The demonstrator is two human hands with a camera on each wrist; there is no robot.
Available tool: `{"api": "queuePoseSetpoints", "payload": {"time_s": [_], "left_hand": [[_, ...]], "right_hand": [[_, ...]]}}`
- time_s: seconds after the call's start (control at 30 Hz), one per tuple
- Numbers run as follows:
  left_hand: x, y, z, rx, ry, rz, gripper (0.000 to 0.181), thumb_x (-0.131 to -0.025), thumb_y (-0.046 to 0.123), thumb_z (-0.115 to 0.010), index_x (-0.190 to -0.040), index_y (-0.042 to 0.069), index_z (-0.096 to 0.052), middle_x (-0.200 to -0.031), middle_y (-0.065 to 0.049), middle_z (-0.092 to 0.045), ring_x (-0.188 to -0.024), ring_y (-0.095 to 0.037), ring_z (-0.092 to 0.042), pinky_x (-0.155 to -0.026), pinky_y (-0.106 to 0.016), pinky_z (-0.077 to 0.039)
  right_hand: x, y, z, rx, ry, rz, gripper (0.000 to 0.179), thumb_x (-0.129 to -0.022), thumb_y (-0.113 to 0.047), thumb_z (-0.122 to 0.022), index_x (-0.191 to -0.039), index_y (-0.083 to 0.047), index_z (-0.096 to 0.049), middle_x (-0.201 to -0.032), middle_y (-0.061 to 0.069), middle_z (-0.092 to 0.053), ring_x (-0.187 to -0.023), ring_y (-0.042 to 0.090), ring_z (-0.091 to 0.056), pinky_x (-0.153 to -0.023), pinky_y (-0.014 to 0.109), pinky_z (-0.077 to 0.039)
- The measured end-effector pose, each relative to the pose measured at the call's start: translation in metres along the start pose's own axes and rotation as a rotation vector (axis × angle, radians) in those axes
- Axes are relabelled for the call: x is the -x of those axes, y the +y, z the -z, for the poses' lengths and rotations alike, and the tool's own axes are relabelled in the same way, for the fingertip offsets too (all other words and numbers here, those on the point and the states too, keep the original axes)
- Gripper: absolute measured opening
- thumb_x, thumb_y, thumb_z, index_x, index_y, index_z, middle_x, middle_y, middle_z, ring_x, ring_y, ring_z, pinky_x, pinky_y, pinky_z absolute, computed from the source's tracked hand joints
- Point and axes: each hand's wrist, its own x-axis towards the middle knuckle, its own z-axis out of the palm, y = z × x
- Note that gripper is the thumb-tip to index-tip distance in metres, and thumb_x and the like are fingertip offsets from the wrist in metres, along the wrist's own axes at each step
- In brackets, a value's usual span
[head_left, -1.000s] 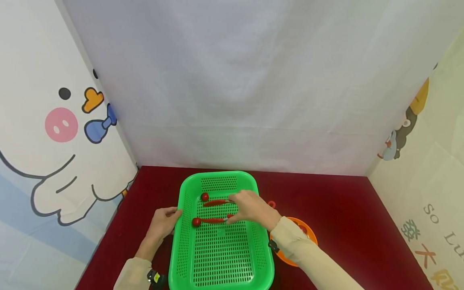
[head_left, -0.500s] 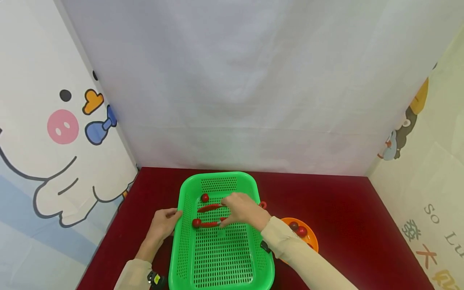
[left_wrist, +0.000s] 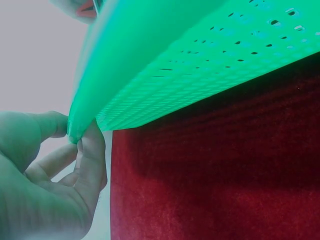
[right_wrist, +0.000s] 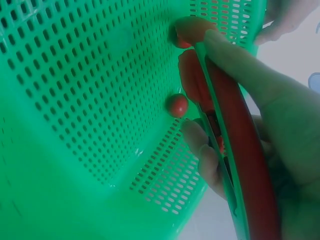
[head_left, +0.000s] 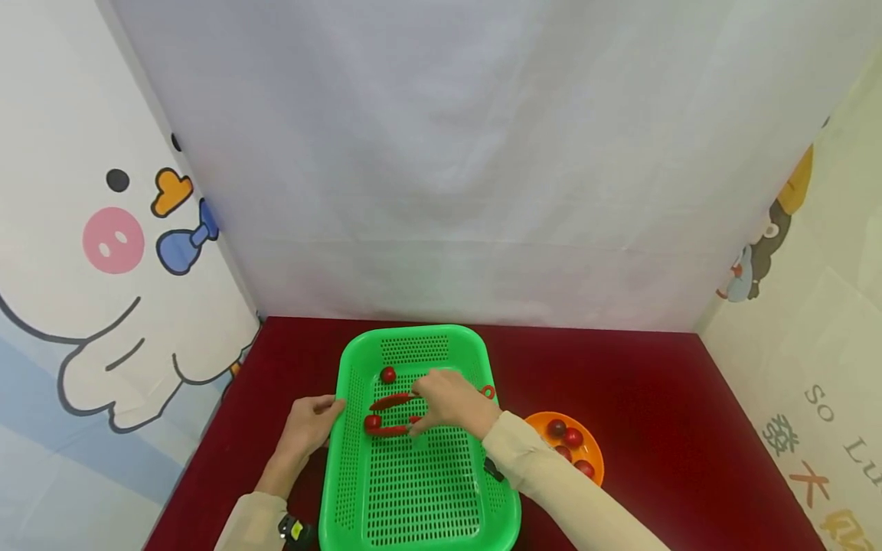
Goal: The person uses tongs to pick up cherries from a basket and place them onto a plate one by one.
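Red-handled tongs (right_wrist: pixel 240 135) with red tips are gripped in my right hand (head_left: pixel 455 402), over the green basket (head_left: pixel 422 490). Their two tips stand apart. The nearer tip (head_left: pixel 389 431) is right at a cherry tomato (head_left: pixel 372 422) and partly covers it in the right wrist view. A second cherry tomato (head_left: pixel 388 375) lies farther back on the basket floor, beyond the other tip (head_left: pixel 390 401). At the left side, my left hand (head_left: pixel 310 422) pinches the basket's rim (left_wrist: pixel 80 117) between thumb and fingers. The middle of the tongs is hidden by my right hand in the head view.
Right of the basket is an orange plate (head_left: pixel 534 419) with several tomatoes (head_left: pixel 573 438), partly behind my right sleeve (head_left: pixel 551 478). A dark red cloth (head_left: pixel 648 421) covers the table. White curtains (head_left: pixel 448 153) with cartoon prints close in the back and sides.
My right hand has moved the tongs left and slightly nearer to me, bringing the nearer tip against the front tomato. More of the orange plate shows. My left hand stays on the rim.
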Motion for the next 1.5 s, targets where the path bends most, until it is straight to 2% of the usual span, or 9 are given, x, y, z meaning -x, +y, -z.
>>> {"api": "queuePoseSetpoints", "payload": {"time_s": [0.1,0.17,0.4,0.57,0.73,1.03,1.2,1.4,1.5], "left_hand": [[0.000,0.000,0.001,-0.012,-0.002,0.005,0.044,-0.107,0.020,-0.056,-0.138,-0.011,-0.058,-0.118,-0.027,-0.068,-0.075,-0.016,-0.067,-0.063,-0.034,-0.058],[0.000,0.000,0.001,-0.017,-0.003,0.006,0.044,-0.107,0.020,-0.055,-0.139,-0.011,-0.057,-0.121,-0.028,-0.067,-0.077,-0.016,-0.067,-0.064,-0.034,-0.058],[0.001,0.001,0.000,-0.014,-0.006,0.007,0.044,-0.108,0.020,-0.055,-0.139,-0.011,-0.057,-0.122,-0.029,-0.066,-0.079,-0.017,-0.067,-0.065,-0.035,-0.059],[0.001,0.002,0.001,-0.020,-0.006,0.011,0.045,-0.108,0.021,-0.055,-0.139,-0.010,-0.057,-0.123,-0.028,-0.066,-0.081,-0.017,-0.067,-0.065,-0.035,-0.058],[0.001,0.002,0.001,-0.012,-0.006,0.009,0.045,-0.108,0.021,-0.056,-0.139,-0.011,-0.057,-0.117,-0.025,-0.068,-0.079,-0.017,-0.067,-0.065,-0.035,-0.058],[0.002,0.001,0.001,0.024,-0.004,0.011,0.043,-0.107,0.018,-0.056,-0.137,-0.012,-0.058,-0.104,-0.020,-0.071,-0.072,-0.015,-0.067,-0.062,-0.033,-0.058],[0.002,0.000,0.001,0.020,0.000,0.002,0.043,-0.107,0.019,-0.056,-0.137,-0.012,-0.058,-0.101,-0.018,-0.072,-0.070,-0.015,-0.066,-0.061,-0.033,-0.057],[0.001,-0.001,0.000,0.033,0.003,0.002,0.042,-0.107,0.018,-0.056,-0.136,-0.012,-0.059,-0.102,-0.019,-0.072,-0.073,-0.017,-0.069,-0.062,-0.033,-0.059],[0.002,-0.001,-0.001,0.041,0.001,0.002,0.042,-0.107,0.018,-0.056,-0.137,-0.012,-0.059,-0.104,-0.021,-0.072,-0.074,-0.018,-0.070,-0.063,-0.034,-0.059]], "right_hand": [[-0.001,-0.001,-0.002,-0.012,-0.004,-0.002,0.042,-0.070,-0.042,-0.096,-0.082,-0.008,-0.074,-0.056,-0.010,-0.038,-0.058,0.005,-0.026,-0.051,0.020,-0.025],[-0.002,-0.002,-0.003,-0.023,-0.008,-0.004,0.041,-0.071,-0.041,-0.096,-0.080,-0.008,-0.073,-0.056,-0.011,-0.035,-0.058,0.005,-0.025,-0.051,0.020,-0.024],[-0.001,-0.001,-0.007,-0.035,-0.020,-0.006,0.038,-0.075,-0.041,-0.093,-0.080,-0.010,-0.072,-0.055,-0.010,-0.046,-0.054,0.003,-0.032,-0.052,0.018,-0.028],[0.000,0.001,-0.007,-0.043,-0.009,-0.001,0.046,-0.075,-0.042,-0.093,-0.066,-0.015,-0.056,-0.052,-0.010,-0.035,-0.054,0.003,-0.026,-0.050,0.019,-0.023],[0.003,0.003,-0.004,-0.036,0.002,0.000,0.052,-0.076,-0.042,-0.093,-0.064,-0.016,-0.049,-0.053,-0.010,-0.032,-0.056,0.004,-0.024,-0.051,0.020,-0.021],[0.011,0.010,-0.002,-0.026,0.007,0.000,0.047,-0.078,-0.044,-0.091,-0.067,-0.015,-0.055,-0.054,-0.009,-0.025,-0.057,0.005,-0.019,-0.051,0.021,-0.019],[0.017,0.014,0.002,-0.055,0.023,-0.007,0.038,-0.078,-0.043,-0.091,-0.083,-0.010,-0.074,-0.057,-0.012,-0.038,-0.057,0.004,-0.027,-0.051,0.020,-0.025],[0.025,0.017,0.006,-0.085,0.041,-0.008,0.039,-0.078,-0.041,-0.091,-0.076,-0.011,-0.066,-0.059,-0.011,-0.033,-0.058,0.005,-0.025,-0.052,0.022,-0.023],[0.029,0.019,0.007,-0.089,0.046,-0.015,0.036,-0.079,-0.040,-0.091,-0.082,-0.010,-0.071,-0.058,-0.011,-0.045,-0.058,0.004,-0.030,-0.052,0.020,-0.027]]}}
